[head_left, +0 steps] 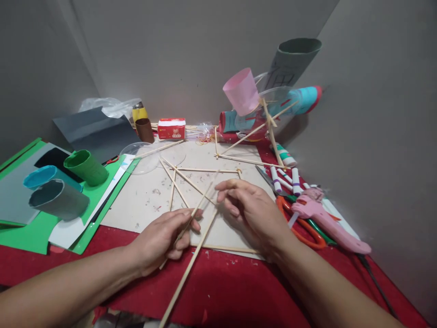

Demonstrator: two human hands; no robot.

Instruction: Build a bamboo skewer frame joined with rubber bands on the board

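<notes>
My left hand (177, 234) is closed around a thin wooden stick (205, 195), which slants up and to the right. Close to that stick's upper end is my right hand (251, 207), its fingers bent but apart, with nothing plainly held. A longer wooden stick (189, 269) runs between the hands toward the front edge. Beyond them, several joined sticks (205, 170) lie on the pale board (143, 205), partly hidden by my hands.
At right are a pink glue gun (334, 223), orange-handled scissors (285, 209) and markers (276, 180). A stick frame (252, 160) with a pink paper cup (241, 91) stands behind. Paper tubes (87, 167) stand at left. A clear disc (136, 158) and red box (171, 129) sit farther back.
</notes>
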